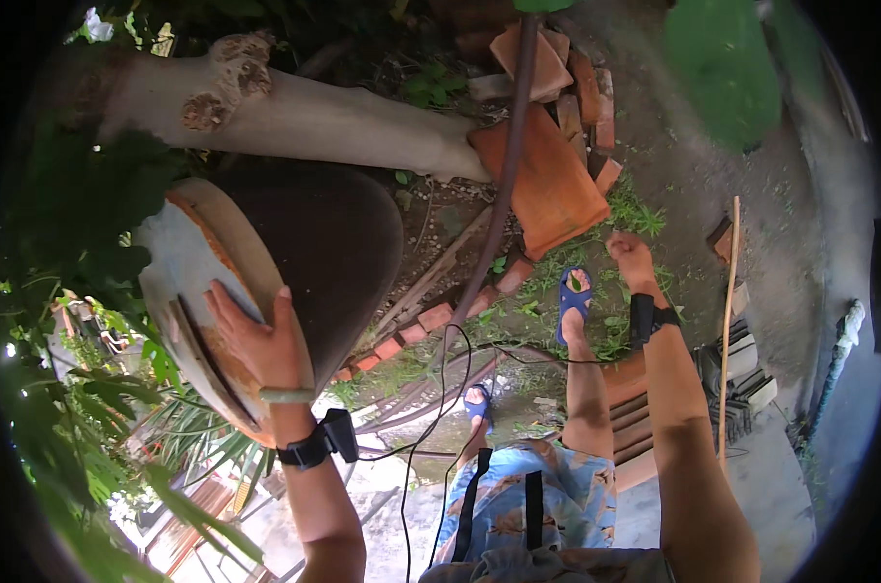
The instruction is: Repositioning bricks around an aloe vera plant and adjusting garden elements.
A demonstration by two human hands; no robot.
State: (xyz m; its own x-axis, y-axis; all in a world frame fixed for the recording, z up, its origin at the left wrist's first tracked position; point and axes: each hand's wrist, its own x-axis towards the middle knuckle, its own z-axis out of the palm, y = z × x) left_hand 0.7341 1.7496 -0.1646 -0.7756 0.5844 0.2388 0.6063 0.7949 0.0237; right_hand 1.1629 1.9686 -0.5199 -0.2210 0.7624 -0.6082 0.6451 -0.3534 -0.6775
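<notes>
My left hand (256,335) lies flat, fingers spread, on the round, pale grey and tan top (183,257) of a large dark container (314,253). A worn board-like strip lies along that top, beside the hand. My right hand (632,256) is closed, low over the grassy ground near my blue sandal (571,306). Whatever its fingers may hold is too small to make out. Just left of it, a flat orange clay slab (547,185) leans near the base of a tree trunk (363,121).
Stacked bricks (586,87) stand behind the slab, and a brick edging (411,333) runs across the soil. A thin brown stem (499,214) crosses the middle. On the right are a bamboo stick (730,321) and stacked grey tiles (742,364). Leaves (81,204) crowd the left; black cables hang centrally.
</notes>
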